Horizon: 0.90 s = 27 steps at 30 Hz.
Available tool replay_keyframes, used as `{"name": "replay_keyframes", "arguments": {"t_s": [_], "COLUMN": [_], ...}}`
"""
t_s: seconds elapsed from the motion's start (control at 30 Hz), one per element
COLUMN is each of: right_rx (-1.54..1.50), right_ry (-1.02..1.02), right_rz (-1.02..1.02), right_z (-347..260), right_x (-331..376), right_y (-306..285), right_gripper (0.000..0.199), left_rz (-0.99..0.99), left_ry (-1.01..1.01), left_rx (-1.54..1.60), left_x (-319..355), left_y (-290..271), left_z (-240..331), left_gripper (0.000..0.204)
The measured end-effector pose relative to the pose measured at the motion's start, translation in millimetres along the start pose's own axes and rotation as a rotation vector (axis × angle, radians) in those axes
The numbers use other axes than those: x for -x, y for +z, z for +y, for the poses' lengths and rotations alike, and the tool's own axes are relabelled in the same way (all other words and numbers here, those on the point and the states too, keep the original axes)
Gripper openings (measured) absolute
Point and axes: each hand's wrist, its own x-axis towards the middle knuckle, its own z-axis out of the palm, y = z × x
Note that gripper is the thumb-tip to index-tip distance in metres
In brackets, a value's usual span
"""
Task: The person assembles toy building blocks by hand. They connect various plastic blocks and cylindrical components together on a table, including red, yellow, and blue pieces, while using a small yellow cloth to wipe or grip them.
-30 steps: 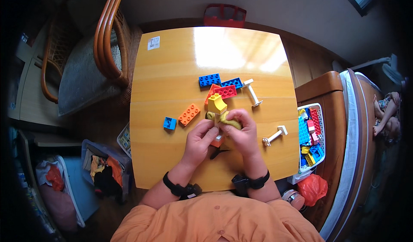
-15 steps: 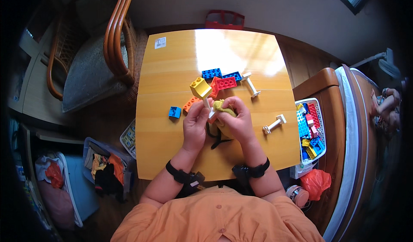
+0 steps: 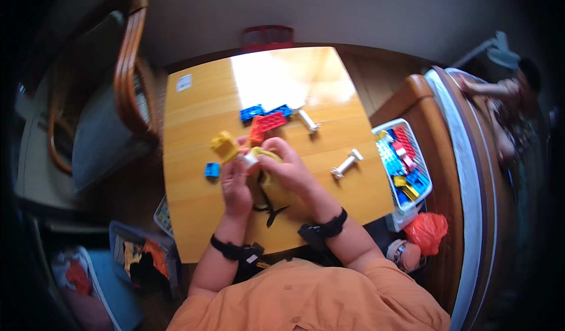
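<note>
My left hand (image 3: 236, 191) is closed on a white toy post (image 3: 251, 161) topped by a yellow brick (image 3: 224, 147), which is tilted to the left. A yellow cloth (image 3: 265, 153) is pinched in my right hand (image 3: 287, 167) against the white piece. Below my hands a black strap (image 3: 269, 204) hangs down over the table. A small blue brick (image 3: 212, 170) lies left of my left hand. Beyond the hands are an orange brick (image 3: 256, 132), a red brick (image 3: 273, 121) and a blue brick (image 3: 252, 112). Motion blurs the fingers somewhat.
Two white toy posts (image 3: 347, 164) lie on the wooden table (image 3: 194, 213) to the right. Beside its right edge stands a white basket (image 3: 425, 194) of bricks. A rattan chair (image 3: 126, 78) is at left. Another person (image 3: 500, 101) is on the bed at far right.
My head view has turned, shifting the table leftward in the picture. The post with the yellow brick has tipped further left; both hands keep their hold, and the white end shows more.
</note>
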Motion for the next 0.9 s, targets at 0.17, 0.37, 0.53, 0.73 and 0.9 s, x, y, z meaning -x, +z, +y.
{"name": "replay_keyframes", "arguments": {"t_s": [0.17, 0.37, 0.53, 0.73, 0.9], "right_rx": [0.574, 0.504, 0.423, 0.812, 1.476], "right_ry": [-0.62, -0.517, -0.467, -0.295, 0.023], "right_rz": [0.1, -0.028, 0.182, 0.968, 0.951], "right_z": [-13.4, -28.3, -59.7, -71.6, -46.6], "right_x": [0.0, 17.2, 63.0, 137.0, 188.0], "right_y": [-3.1, 2.8, -37.5, -206.7, -304.7], "right_gripper": [0.044, 0.045, 0.039, 0.032, 0.042], "left_rz": [0.035, -0.188, -0.295, -0.29, -0.29], "left_ry": [0.055, 0.046, 0.002, -0.12, -0.185], "left_rx": [0.007, 0.059, -0.065, -0.057, -0.065], "left_x": [-2.9, -0.7, 2.7, 0.9, -1.6], "left_y": [-6.8, 1.8, 13.7, 4.6, 7.2], "left_z": [-6.6, -11.9, -2.1, -5.0, -8.2], "left_gripper": [0.026, 0.046, 0.063, 0.057, 0.05]}}
